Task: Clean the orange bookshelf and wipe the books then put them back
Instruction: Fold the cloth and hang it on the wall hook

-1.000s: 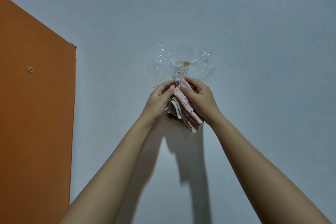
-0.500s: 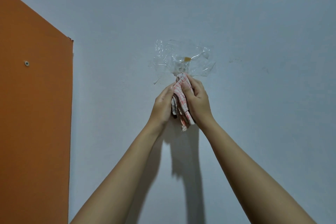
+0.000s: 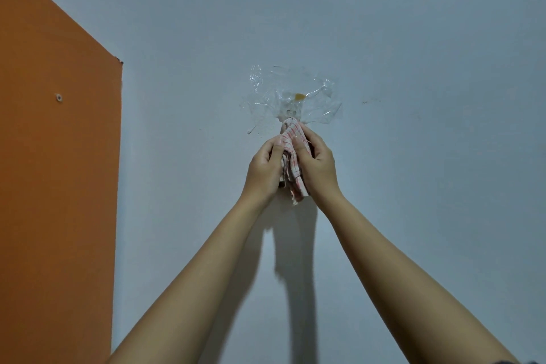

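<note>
A red-and-white checked cloth (image 3: 294, 156) is bunched up between both my hands, raised against a pale wall. My left hand (image 3: 264, 171) grips its left side with the thumb on the fabric. My right hand (image 3: 317, 165) curls round its right side. The cloth's top end touches the lower edge of a patch of clear tape (image 3: 291, 97) stuck on the wall. The orange bookshelf side panel (image 3: 56, 171) fills the left of the view; no books show.
A small screw head (image 3: 58, 97) sits in the orange panel. A yellowish spot (image 3: 300, 96) lies under the clear tape. The pale wall (image 3: 428, 156) stretches bare to the right and above.
Both hands have raised the cloth slightly and squeezed it narrower; its top now reaches the tape's lower edge. The view shifted a little.
</note>
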The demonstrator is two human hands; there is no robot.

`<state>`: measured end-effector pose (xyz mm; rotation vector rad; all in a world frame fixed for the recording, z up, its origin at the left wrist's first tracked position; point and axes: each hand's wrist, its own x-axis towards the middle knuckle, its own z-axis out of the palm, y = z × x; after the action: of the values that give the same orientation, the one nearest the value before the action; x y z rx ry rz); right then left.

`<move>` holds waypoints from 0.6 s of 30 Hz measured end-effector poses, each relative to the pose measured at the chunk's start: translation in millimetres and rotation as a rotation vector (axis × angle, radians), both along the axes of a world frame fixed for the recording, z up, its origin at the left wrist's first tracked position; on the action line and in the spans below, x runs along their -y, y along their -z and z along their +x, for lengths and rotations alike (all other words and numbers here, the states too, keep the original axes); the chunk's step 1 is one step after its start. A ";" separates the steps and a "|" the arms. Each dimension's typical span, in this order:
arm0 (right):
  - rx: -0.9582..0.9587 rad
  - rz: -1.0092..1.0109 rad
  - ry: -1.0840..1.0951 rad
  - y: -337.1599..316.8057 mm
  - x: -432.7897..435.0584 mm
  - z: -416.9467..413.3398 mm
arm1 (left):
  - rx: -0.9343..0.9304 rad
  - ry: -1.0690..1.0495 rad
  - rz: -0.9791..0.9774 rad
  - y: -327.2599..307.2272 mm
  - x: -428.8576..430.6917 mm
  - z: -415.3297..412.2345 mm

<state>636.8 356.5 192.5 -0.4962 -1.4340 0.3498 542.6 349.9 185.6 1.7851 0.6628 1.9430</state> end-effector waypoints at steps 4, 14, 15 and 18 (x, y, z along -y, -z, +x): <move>0.099 -0.023 0.096 -2.1 8.0 9.8 | -0.071 -0.157 0.007 -3.2 2.9 -7.4; 0.323 -0.113 0.331 -8.8 40.5 20.7 | -0.226 -0.485 -0.041 -18.0 39.1 -14.4; 0.337 -0.122 0.341 -8.3 42.4 23.2 | -0.237 -0.504 -0.044 -18.0 42.1 -14.5; 0.390 -0.146 0.365 -5.4 63.3 30.3 | -0.289 -0.539 -0.070 -14.4 62.4 -12.3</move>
<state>667.1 293.2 197.9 -0.9698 -1.6588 0.0633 530.2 287.5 200.0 2.0099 1.4152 1.9497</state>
